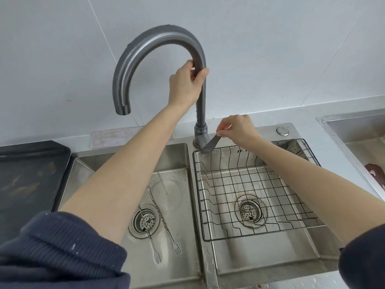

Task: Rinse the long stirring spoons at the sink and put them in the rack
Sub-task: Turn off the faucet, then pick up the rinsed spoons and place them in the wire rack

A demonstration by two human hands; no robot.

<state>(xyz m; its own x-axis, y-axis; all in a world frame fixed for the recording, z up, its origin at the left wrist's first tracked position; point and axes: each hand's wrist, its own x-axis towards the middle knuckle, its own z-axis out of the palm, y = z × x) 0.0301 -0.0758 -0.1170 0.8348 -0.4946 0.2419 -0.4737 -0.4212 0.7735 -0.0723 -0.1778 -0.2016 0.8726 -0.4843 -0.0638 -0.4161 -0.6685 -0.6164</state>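
Wall: plain white, behind a steel double sink (179,155).
Tray (27,174): dark, left of the sink.
Spoons (160,222): two, lying in the left bowl by the drain.
Left hand (187,84): fingers wrapped round the tap (158,49).
Right hand (237,128): fingers pinching the tap lever (208,146).
Rack (256,188): wire, in the right bowl.

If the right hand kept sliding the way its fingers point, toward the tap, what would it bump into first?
Probably the faucet base. The right hand pinches the lever, fingers aimed left at that upright, which sits close by; depth is hard to judge.
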